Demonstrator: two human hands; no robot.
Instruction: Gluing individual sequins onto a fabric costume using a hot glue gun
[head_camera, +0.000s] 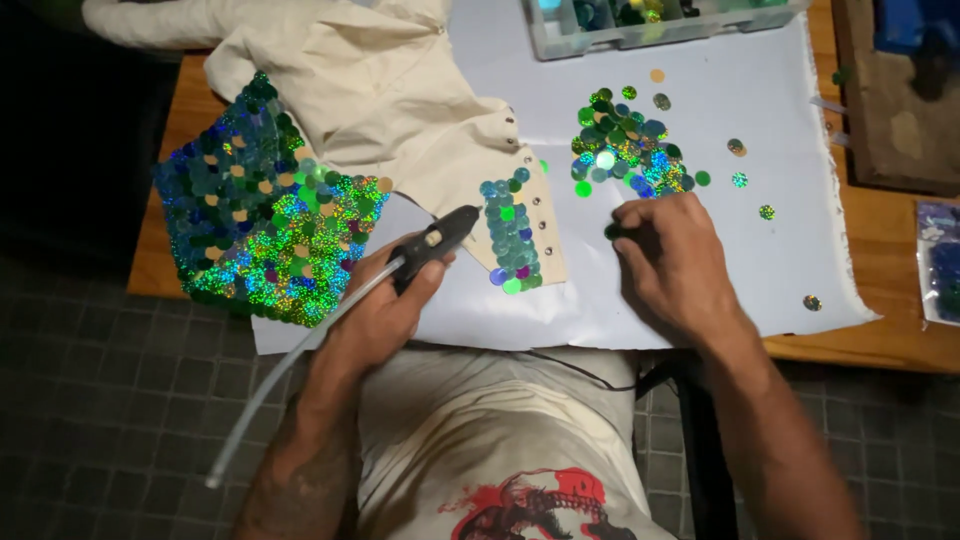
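The right hand (672, 250), fingers pinched on the surface, sits just below the loose green holographic sequin pile (625, 145), while the left hand (385, 305) grips a black glue gun (435, 245) pointing toward the cream sequinned fabric strip (520, 230).

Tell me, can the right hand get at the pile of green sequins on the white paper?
Probably yes. The right hand lies on the white paper just below the sequin pile, and nothing stands between them.
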